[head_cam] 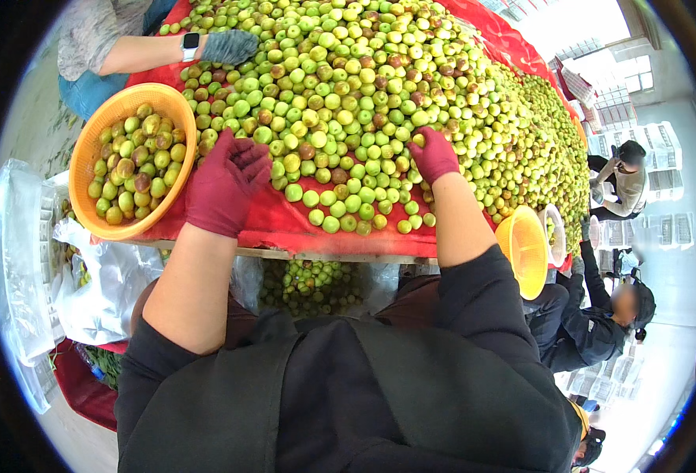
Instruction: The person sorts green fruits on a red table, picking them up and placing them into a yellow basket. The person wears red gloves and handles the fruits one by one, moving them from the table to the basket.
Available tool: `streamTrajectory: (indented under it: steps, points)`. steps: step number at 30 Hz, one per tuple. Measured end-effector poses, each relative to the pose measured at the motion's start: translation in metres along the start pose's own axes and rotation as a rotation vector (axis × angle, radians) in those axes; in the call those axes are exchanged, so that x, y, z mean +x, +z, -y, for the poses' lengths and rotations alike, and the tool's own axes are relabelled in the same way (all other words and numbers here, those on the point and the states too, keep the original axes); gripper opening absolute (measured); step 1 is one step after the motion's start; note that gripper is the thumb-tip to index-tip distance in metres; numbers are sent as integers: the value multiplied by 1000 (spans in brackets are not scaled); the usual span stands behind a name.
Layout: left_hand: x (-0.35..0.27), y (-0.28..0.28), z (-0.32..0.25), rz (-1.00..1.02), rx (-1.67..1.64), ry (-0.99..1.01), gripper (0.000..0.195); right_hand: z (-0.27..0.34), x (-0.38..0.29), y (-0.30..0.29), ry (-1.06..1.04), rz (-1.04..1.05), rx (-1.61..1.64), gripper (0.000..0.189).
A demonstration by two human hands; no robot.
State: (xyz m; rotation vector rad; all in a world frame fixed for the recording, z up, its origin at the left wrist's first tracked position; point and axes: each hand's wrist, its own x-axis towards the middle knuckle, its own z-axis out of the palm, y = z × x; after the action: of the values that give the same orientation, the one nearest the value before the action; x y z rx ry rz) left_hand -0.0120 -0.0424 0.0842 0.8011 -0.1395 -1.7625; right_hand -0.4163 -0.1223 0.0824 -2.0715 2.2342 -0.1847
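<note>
A large heap of green and brown-tinged jujube-like fruits (348, 106) lies on a red cloth (277, 224) over a table. My left hand (224, 183), in a dark red glove, is at the heap's near left edge, beside an orange plastic basket (191, 142) part-filled with browner fruits. Its fingers are curled with the palm partly turned up; whether anything lies in them cannot be told. My right hand (435, 155), in a matching glove, is on the near right part of the heap, with a yellowish fruit (418, 140) between thumb and fingers.
A co-worker's gloved hand (229, 47) rests on the heap at the upper left. A yellow basket (522, 252) and a white basket (554, 235) stand at the right edge, near other people. More fruits (312, 278) lie below the table edge, before my body. Plastic bags (102, 284) are at the left.
</note>
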Motion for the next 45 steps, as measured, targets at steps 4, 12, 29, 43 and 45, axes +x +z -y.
streamTrajectory:
  steps: [4,12,29,43,45]
  points:
    - [8,9,36,-2,59,-173,40,37,-45,-17,54,-212,471,34]
    - [-11,36,95,15,-159,-402,30,110,-70,-3,-74,30,736,34]
    - [-11,46,69,-167,125,-320,30,19,31,13,65,-65,425,29]
    - [-13,41,63,-121,170,-252,51,87,119,-15,-51,-167,372,34]
    - [-11,40,62,-86,156,-240,50,103,125,-15,-61,-76,23,32]
